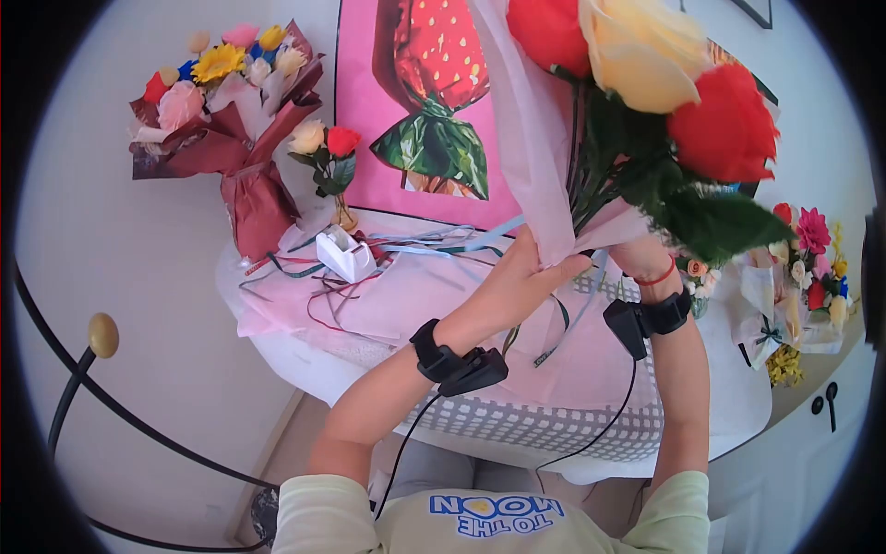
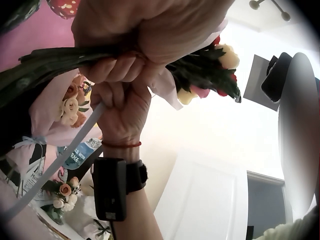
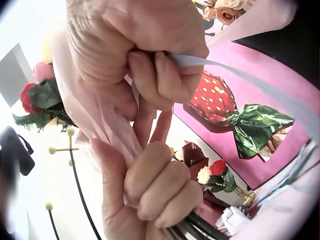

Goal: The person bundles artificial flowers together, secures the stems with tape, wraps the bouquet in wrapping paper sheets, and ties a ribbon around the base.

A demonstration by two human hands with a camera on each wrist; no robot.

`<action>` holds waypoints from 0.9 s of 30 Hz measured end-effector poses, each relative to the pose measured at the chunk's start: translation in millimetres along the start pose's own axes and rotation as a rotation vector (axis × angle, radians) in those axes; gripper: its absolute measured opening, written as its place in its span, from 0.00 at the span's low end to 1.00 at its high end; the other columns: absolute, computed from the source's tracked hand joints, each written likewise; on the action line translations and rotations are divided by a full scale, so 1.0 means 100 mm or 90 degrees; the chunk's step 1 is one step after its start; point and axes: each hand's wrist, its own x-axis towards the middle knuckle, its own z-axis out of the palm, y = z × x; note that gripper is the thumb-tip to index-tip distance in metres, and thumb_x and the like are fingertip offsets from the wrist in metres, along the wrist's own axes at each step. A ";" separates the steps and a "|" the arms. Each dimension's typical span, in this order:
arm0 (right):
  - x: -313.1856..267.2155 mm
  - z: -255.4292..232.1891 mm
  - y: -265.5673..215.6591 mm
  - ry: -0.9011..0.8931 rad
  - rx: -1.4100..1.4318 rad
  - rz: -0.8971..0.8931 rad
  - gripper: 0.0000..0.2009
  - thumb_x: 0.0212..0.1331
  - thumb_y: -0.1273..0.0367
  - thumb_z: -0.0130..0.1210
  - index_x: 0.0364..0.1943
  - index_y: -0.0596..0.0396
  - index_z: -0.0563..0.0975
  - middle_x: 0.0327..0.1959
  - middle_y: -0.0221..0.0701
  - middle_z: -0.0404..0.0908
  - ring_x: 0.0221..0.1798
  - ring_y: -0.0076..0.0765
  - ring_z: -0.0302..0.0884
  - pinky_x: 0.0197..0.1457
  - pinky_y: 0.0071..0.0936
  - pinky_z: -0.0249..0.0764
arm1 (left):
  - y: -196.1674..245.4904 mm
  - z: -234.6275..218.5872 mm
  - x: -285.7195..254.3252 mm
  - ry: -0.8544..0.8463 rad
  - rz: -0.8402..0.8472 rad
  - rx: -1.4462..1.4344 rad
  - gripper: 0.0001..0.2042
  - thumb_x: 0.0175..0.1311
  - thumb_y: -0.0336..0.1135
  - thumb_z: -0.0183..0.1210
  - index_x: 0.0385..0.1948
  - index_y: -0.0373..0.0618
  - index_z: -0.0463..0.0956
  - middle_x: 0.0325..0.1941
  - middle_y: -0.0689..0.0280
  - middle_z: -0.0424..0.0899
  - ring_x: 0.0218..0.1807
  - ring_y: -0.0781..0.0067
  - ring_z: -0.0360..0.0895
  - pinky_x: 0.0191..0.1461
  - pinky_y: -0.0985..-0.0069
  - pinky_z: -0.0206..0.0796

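A rose bouquet with red and cream blooms (image 1: 643, 55) and dark green leaves is held up over the table, partly wrapped in pale pink paper (image 1: 528, 129). My left hand (image 1: 517, 282) grips its bundled stems (image 2: 55, 61) and the gathered foot of the paper. Close against it, my right hand (image 1: 641, 257), with a red cord at the wrist, curls its fingers on a light blue ribbon (image 3: 250, 80). The ribbon trails away from those fingers in both wrist views. In the head view, paper and leaves hide part of the right hand.
On the table lie a white tape dispenser (image 1: 346, 255), loose ribbons (image 1: 434, 247) and pink paper (image 1: 388, 309). A small vase of roses (image 1: 343, 214) stands behind. Wrapped bouquets are at left (image 1: 263, 198) and right (image 1: 803, 286). A candy picture (image 1: 360, 157) leans on the wall.
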 end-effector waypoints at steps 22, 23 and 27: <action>-0.06 0.08 -1.11 0.075 0.160 0.158 0.06 0.54 0.72 0.51 0.27 0.61 0.75 0.18 0.24 0.75 0.20 0.10 0.66 0.21 0.09 0.57 | -0.14 -0.37 0.25 0.070 -0.039 0.050 0.07 0.59 0.35 0.50 0.30 0.41 0.67 0.20 0.75 0.62 0.23 0.86 0.57 0.25 0.83 0.50; -0.06 0.10 -1.15 0.087 0.153 0.148 0.06 0.53 0.72 0.51 0.26 0.61 0.75 0.17 0.24 0.75 0.19 0.09 0.66 0.20 0.10 0.57 | -0.15 -0.36 0.27 0.069 -0.034 0.065 0.08 0.58 0.32 0.49 0.33 0.37 0.67 0.24 0.72 0.66 0.29 0.83 0.62 0.32 0.81 0.57; -0.05 0.27 -1.26 0.135 0.103 0.072 0.04 0.50 0.73 0.53 0.24 0.61 0.75 0.15 0.25 0.74 0.17 0.10 0.66 0.19 0.11 0.57 | -0.22 -0.23 0.35 0.080 -0.011 0.088 0.09 0.57 0.30 0.49 0.36 0.35 0.67 0.30 0.68 0.69 0.35 0.80 0.65 0.40 0.79 0.60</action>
